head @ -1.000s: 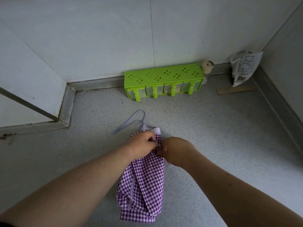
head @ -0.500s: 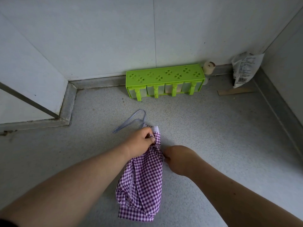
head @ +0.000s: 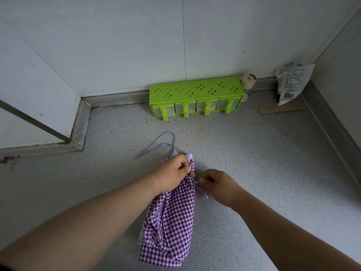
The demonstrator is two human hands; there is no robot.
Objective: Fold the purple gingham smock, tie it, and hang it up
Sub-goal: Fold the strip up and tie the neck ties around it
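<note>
The purple gingham smock [head: 172,222] lies folded into a long narrow bundle on the grey speckled counter [head: 244,163]. My left hand [head: 175,173] grips the bundle near its far end, fingers curled round the cloth. Just right of it, my right hand [head: 216,184] pinches a thin tie string [head: 204,194] that runs from the bundle and dangles below my fingers. A pale strap loop [head: 156,145] of the smock lies on the counter beyond my left hand.
A green spice rack [head: 195,92] with several small drawers stands against the back wall. A small jar [head: 248,80] sits at its right end. A crumpled printed bag [head: 293,83] leans in the right corner above a wooden strip [head: 279,109]. A raised ledge [head: 78,130] borders the left.
My right hand has drawn away to the right from the bundle, pulling the thin tie string out with it. My left hand keeps its grip on the far end of the smock.
</note>
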